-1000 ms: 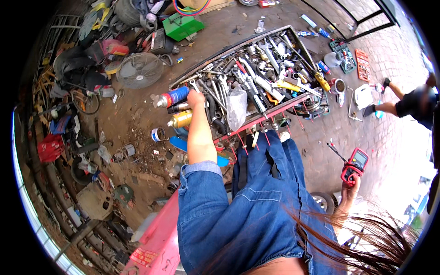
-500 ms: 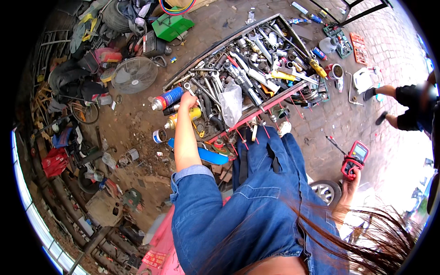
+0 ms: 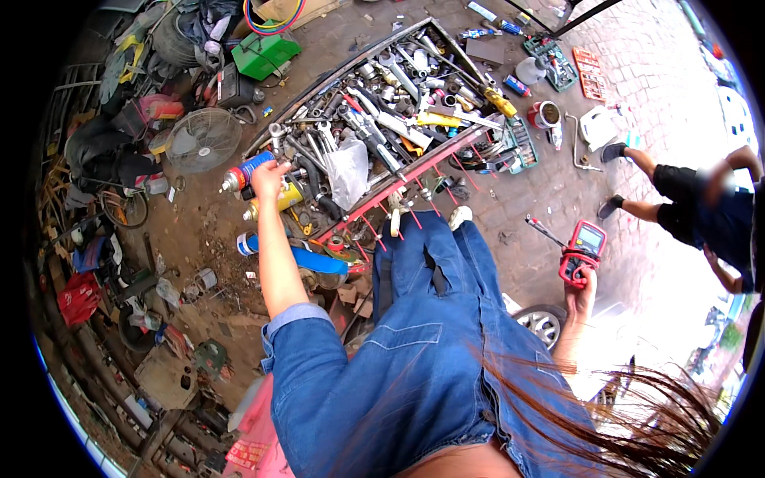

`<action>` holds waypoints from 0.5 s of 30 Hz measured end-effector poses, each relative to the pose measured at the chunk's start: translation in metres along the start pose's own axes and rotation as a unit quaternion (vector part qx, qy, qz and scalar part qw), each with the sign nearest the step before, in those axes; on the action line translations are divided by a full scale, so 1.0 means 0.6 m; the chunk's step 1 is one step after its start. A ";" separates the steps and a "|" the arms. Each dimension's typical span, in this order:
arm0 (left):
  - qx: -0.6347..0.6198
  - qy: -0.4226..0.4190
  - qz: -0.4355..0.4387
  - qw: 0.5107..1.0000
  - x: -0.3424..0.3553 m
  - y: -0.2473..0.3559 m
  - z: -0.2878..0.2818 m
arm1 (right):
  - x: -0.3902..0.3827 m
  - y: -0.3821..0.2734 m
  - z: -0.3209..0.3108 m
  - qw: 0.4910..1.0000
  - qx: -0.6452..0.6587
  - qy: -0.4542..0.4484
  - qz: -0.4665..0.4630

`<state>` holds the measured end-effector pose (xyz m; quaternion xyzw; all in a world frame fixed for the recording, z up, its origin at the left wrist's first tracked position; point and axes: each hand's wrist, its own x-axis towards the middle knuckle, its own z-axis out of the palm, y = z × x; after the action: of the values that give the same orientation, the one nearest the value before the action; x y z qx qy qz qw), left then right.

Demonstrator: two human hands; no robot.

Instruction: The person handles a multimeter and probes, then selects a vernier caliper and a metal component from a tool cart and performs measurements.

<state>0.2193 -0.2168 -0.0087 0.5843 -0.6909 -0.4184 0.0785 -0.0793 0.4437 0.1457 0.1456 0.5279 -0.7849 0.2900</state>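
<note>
My right hand [image 3: 583,293] grips a red digital multimeter [image 3: 584,253], its grey screen facing up. Its test probes [image 3: 547,230] stick out beyond the top left of the case. On the left, my bare left hand [image 3: 269,178] is stretched out at the near left corner of a tool tray [image 3: 384,191]. Its fingers look loosely parted, and I see nothing held in them. It overlaps the end of a blue spray can [image 3: 249,171], though contact is unclear. A yellow spray can [image 3: 275,201] lies just below the hand. A ring-ended wrench [image 3: 276,130] rests beyond the fingers.
The tray is heaped with wrenches, sockets and a clear plastic bag [image 3: 348,173]. A fan guard [image 3: 202,141] and a green box [image 3: 264,54] are at left. A person [image 3: 693,199] in dark clothes stands at right, near a white container [image 3: 598,127]. A wheel [image 3: 542,325] is beside me.
The whole view has shifted, so the tray sits further left. My left hand has drawn back from the ring-ended wrench toward the blue can. My right hand still holds the multimeter.
</note>
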 end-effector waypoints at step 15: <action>-0.316 -0.141 0.075 0.935 -0.450 0.201 0.325 | 0.043 -0.042 -0.128 1.000 -0.003 -0.023 -0.005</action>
<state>0.0956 0.1101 0.0504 0.4109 -0.5685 -0.6864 0.1919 -0.1209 0.5128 0.1199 0.1242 0.5245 -0.7877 0.2984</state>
